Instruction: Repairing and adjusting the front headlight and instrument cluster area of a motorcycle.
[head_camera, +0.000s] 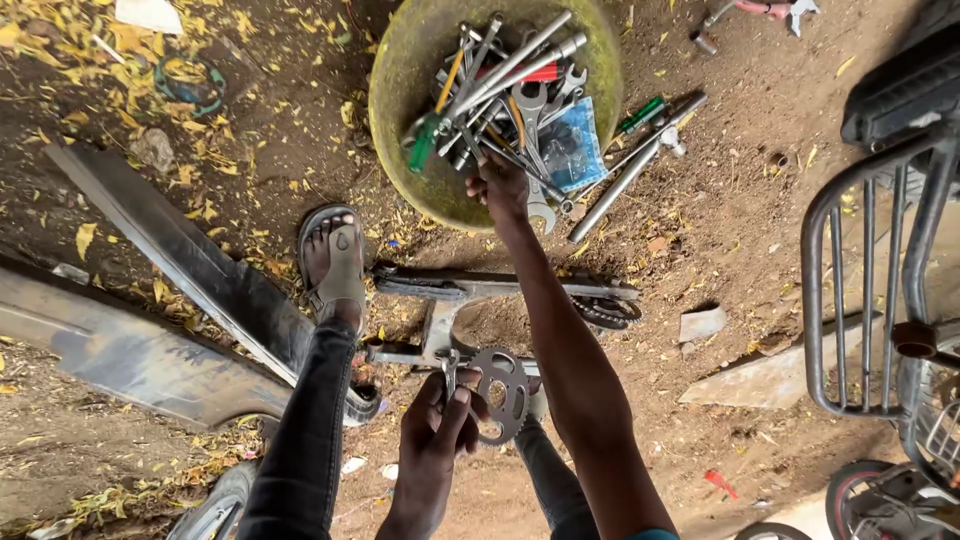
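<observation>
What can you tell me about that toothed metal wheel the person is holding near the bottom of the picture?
The sprocket is a flat, grey metal disc with small teeth round its rim and several cut-out holes in its face. It looks worn and dull. It is held on edge, tilted, above the dirt ground, beside a bicycle crank arm. The left hand grips it at its left side, fingers curled round the edge.

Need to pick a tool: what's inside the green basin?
The green basin holds piled spanners, long metal bars, a green-handled tool and a blue packet. The right hand reaches in; lower layers are covered.

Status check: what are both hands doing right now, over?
Left hand grips the sprocket. Right hand reaches into the tool basin, among wrenches. Nothing blocking.
</observation>
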